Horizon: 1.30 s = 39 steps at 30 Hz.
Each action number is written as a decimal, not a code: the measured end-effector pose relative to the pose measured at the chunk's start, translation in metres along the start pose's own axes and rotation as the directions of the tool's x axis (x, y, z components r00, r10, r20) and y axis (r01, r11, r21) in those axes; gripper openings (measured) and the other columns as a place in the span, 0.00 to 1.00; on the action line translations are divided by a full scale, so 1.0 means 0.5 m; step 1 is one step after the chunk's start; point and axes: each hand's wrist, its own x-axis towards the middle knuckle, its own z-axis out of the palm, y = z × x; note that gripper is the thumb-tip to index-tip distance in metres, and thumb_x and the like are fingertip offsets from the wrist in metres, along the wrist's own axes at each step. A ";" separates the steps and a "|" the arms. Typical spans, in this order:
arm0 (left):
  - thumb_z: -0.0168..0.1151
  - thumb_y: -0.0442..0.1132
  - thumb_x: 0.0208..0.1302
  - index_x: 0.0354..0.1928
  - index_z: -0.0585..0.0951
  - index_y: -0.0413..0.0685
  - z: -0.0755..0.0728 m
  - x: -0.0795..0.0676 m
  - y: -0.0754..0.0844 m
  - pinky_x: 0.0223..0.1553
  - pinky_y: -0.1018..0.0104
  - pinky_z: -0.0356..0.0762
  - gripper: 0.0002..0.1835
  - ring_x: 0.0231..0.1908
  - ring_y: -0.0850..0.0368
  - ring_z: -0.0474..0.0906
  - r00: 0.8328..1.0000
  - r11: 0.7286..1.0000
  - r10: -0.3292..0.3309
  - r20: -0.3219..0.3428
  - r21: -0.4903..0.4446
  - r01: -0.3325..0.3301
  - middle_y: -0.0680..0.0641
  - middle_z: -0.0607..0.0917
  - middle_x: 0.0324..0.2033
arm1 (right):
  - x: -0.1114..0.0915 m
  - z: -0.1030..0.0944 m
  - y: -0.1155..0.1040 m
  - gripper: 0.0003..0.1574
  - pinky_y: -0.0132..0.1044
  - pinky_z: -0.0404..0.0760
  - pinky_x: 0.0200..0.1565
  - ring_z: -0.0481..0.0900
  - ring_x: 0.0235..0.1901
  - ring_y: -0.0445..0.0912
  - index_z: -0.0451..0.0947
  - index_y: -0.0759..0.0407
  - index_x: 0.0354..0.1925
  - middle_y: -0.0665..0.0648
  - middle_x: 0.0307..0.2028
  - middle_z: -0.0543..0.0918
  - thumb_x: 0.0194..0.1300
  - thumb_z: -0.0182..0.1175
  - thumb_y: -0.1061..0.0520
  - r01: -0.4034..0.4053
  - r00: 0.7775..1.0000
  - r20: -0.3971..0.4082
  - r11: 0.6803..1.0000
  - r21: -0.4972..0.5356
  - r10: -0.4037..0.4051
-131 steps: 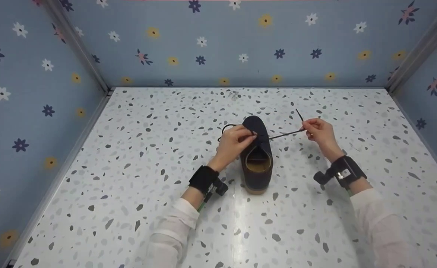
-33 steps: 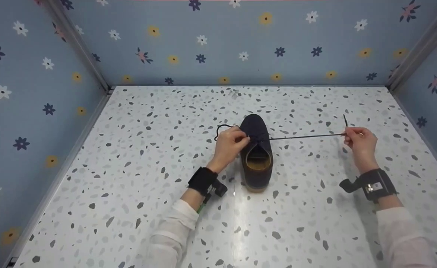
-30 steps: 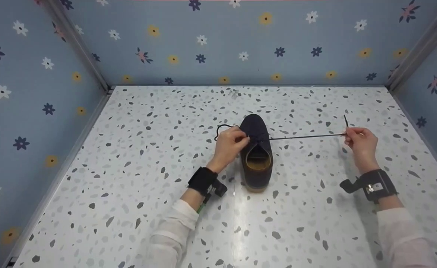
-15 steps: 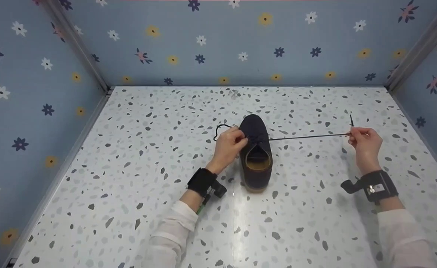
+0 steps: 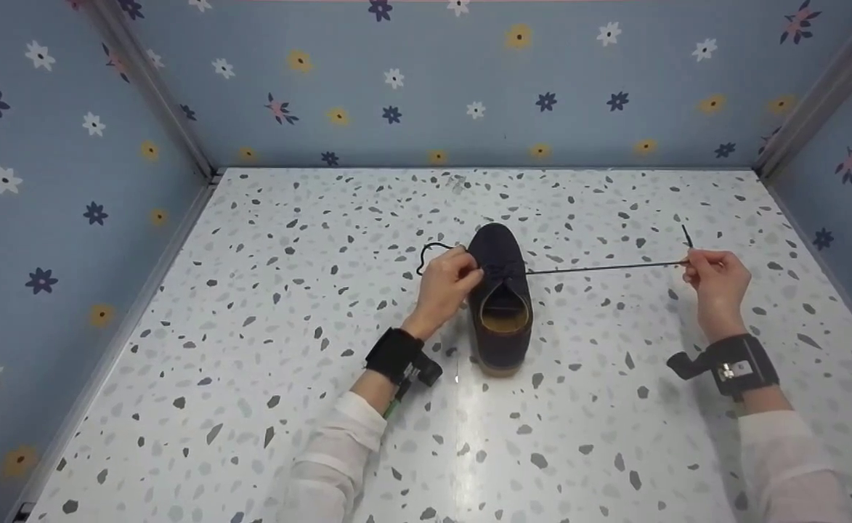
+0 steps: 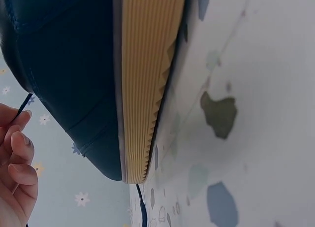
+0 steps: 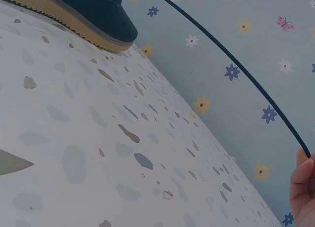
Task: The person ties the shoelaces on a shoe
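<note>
A dark navy shoe (image 5: 502, 352) stands upright on its sole mid-table, toe pointing away from me; its ribbed tan sole (image 6: 142, 89) shows in the left wrist view. My left hand (image 5: 444, 285) pinches a dark shoelace (image 6: 22, 106) close to the shoe's left side, and a loop of lace (image 5: 426, 256) curls out beyond the fingers. Well to the right, my right hand (image 5: 717, 282) pinches the other lace end (image 5: 607, 268), stretched nearly straight from the shoe. A short tip of it sticks up past the fingers. The right wrist view shows only part of this hand.
The speckled white tabletop (image 5: 309, 436) surrounds the shoe. Blue flowered panels (image 5: 455, 87) close it in at the back, left and right. Black straps with small cameras sit on both wrists.
Over the last seconds my right hand has drawn its lace end further right, lengthening the stretch from the shoe. My left hand has shifted slightly left, off the shoe's top. The shoe stays almost in place.
</note>
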 end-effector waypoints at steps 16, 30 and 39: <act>0.60 0.32 0.50 0.18 0.75 0.43 -0.004 -0.003 -0.007 0.23 0.70 0.65 0.06 0.20 0.61 0.67 0.999 0.999 0.038 -0.025 0.001 -0.038 0.54 0.70 0.19 | -0.006 -0.005 0.007 0.23 0.28 0.74 0.24 0.74 0.22 0.43 0.71 0.68 0.37 0.62 0.31 0.79 0.48 0.69 0.57 0.087 0.996 0.000 0.990 0.112 -0.088; 0.61 0.32 0.51 0.19 0.76 0.42 -0.005 -0.005 -0.003 0.24 0.70 0.67 0.07 0.21 0.61 0.67 1.000 1.000 0.000 -0.003 -0.004 0.000 0.54 0.71 0.20 | -0.010 -0.004 0.000 0.23 0.28 0.75 0.26 0.75 0.24 0.42 0.70 0.66 0.38 0.61 0.33 0.79 0.49 0.69 0.54 0.058 0.998 -0.031 0.998 0.038 -0.057; 0.60 0.32 0.51 0.19 0.75 0.42 -0.006 -0.004 -0.004 0.24 0.70 0.67 0.06 0.22 0.60 0.67 1.000 1.000 0.023 -0.009 -0.001 -0.023 0.53 0.71 0.20 | -0.009 -0.003 -0.009 0.23 0.28 0.75 0.26 0.74 0.24 0.43 0.70 0.65 0.37 0.60 0.32 0.79 0.48 0.69 0.55 0.040 0.998 -0.048 0.998 0.044 -0.038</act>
